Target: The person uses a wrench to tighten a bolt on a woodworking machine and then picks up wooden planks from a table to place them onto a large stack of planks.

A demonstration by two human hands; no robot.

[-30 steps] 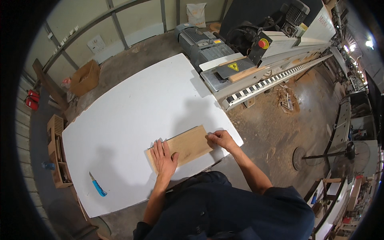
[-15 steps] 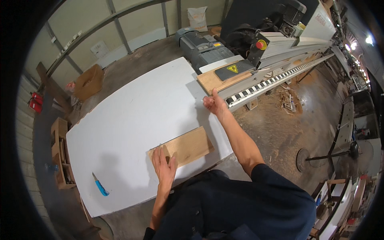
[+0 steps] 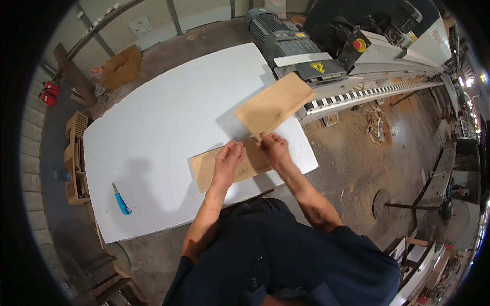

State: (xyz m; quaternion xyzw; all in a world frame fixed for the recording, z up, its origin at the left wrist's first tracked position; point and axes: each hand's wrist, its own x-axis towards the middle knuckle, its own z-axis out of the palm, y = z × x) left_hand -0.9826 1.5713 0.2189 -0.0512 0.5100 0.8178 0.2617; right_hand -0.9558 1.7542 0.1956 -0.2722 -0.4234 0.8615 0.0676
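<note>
A light wooden board [image 3: 275, 103] is raised and tilted over the right side of the white table. My right hand [image 3: 273, 149] grips it by its near corner. Below it, a second wooden board [image 3: 205, 171] lies flat near the table's front edge, partly covered by my hands. Over that lower board is my left hand [image 3: 229, 159], its fingers curled together with nothing visible in them, apart from the raised board. A blue-handled knife [image 3: 121, 202] rests on the table at the left, its blade pointing away from me.
The white tabletop [image 3: 153, 117] spans the middle. Beyond its right corner stands a machine with a motor [image 3: 286, 43], a red stop button [image 3: 359, 45] and a ribbed conveyor track [image 3: 367, 93]. A cardboard box [image 3: 121, 67] sits on the floor, far left. A pedestal fan [image 3: 444, 208] stands right.
My right hand has taken the upper board off the machine's end and brought it nearer over the table. My left hand has lifted off the lower board and moved right. The view has shifted.
</note>
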